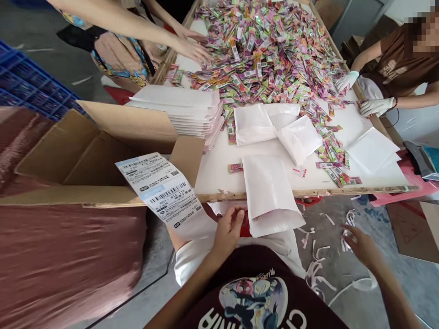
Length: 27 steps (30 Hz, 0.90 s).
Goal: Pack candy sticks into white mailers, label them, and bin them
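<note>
At lower centre the envelope (267, 185) is overhanging the bench (216, 177), presumably keeping its flap (279, 222) reachable, the left hand (227, 232) is curling beside the labels (161, 192), the right hand (361, 246) is hanging lower right, both grips impossible to tell.

Left grip (227, 230) curled, right grip (362, 246) loose, well apart.

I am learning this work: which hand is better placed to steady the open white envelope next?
Probably the left hand, beside the open white envelope, though it may hold the label sheet. The right hand is farther, over the floor.
</note>
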### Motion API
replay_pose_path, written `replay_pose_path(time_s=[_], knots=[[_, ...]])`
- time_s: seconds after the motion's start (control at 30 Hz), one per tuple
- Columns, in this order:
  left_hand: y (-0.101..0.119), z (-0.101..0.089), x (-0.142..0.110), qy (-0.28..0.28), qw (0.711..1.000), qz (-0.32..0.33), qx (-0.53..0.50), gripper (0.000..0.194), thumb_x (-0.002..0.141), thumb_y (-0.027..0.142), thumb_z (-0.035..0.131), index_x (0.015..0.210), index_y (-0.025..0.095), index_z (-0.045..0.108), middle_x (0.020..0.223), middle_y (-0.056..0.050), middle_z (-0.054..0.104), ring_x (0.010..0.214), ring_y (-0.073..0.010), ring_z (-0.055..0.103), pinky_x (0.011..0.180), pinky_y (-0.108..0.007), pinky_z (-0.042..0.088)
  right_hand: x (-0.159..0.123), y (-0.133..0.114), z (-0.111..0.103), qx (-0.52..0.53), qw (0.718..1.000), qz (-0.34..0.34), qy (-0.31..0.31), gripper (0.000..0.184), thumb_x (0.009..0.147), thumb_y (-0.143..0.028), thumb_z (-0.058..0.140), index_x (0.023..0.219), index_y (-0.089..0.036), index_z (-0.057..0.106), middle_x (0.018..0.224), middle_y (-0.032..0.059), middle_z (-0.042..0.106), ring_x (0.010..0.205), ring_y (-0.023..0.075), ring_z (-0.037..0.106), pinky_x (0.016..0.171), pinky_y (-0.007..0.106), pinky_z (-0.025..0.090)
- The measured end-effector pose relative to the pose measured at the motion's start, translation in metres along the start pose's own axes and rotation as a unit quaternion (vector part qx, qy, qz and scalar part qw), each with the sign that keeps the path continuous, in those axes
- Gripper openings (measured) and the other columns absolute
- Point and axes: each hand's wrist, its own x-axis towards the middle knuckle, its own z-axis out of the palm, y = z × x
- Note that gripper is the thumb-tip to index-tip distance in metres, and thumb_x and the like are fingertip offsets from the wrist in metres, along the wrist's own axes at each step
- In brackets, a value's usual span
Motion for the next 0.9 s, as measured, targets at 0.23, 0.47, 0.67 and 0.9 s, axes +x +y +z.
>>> replay_pose_path(time_s=[0.23, 0.47, 0.67, 0.9], knots=[[0.003, -0.022, 0.032, -0.213, 0.852, 0.390, 0.276, 0.045, 0.095, 0.008, 0.049, 0.133, 0.028, 0.060, 0.138, -0.006, 0.064, 0.138, -0.0221, 0.048, 0.117, -0.048, 0.033, 0.075, -0.149, 0.036, -0.036, 0.870, -0.490, 0.041, 0.059, 0.096, -0.016, 0.043, 0.153, -0.024, 0.033, 0.147, 0.0091, 0.051, 0.142, 0.0220, 0.041, 0.117, 0.046, 0.025], [-0.001, -0.008, 0.017, -0.078, 0.920, 0.343, 0.176, 0.024, 0.092, 0.017, 0.054, 0.101, 0.024, 0.074, 0.097, -0.006, 0.079, 0.090, -0.0211, 0.070, 0.081, -0.037, 0.056, 0.069, -0.157, 0.046, 0.171, 0.888, -0.415, 0.104, 0.028, 0.099, -0.023, 0.045, 0.102, -0.025, 0.073, 0.095, 0.0034, 0.075, 0.089, 0.0181, 0.068, 0.088, 0.036, 0.040], [0.014, 0.018, 0.006, 0.058, 0.986, 0.107, 0.116, 0.035, 0.088, 0.031, 0.062, 0.055, 0.023, 0.057, 0.056, 0.002, 0.051, 0.058, -0.0159, 0.046, 0.058, -0.029, 0.038, 0.047, -0.176, 0.066, 0.358, 0.928, -0.050, 0.091, 0.038, 0.089, -0.051, 0.058, 0.080, -0.019, 0.075, 0.073, 0.0029, 0.069, 0.072, 0.0194, 0.056, 0.071, 0.031, 0.041], [0.006, 0.020, 0.006, 0.062, 0.995, -0.074, 0.024, 0.033, 0.077, 0.042, 0.068, 0.059, 0.021, 0.050, 0.052, 0.007, 0.044, 0.047, -0.0098, 0.038, 0.048, -0.023, 0.032, 0.034, -0.175, 0.079, 0.582, 0.795, 0.162, -0.055, 0.049, 0.061, -0.055, 0.084, 0.085, -0.014, 0.070, 0.064, 0.0005, 0.066, 0.056, 0.0122, 0.050, 0.056, 0.024, 0.037]])
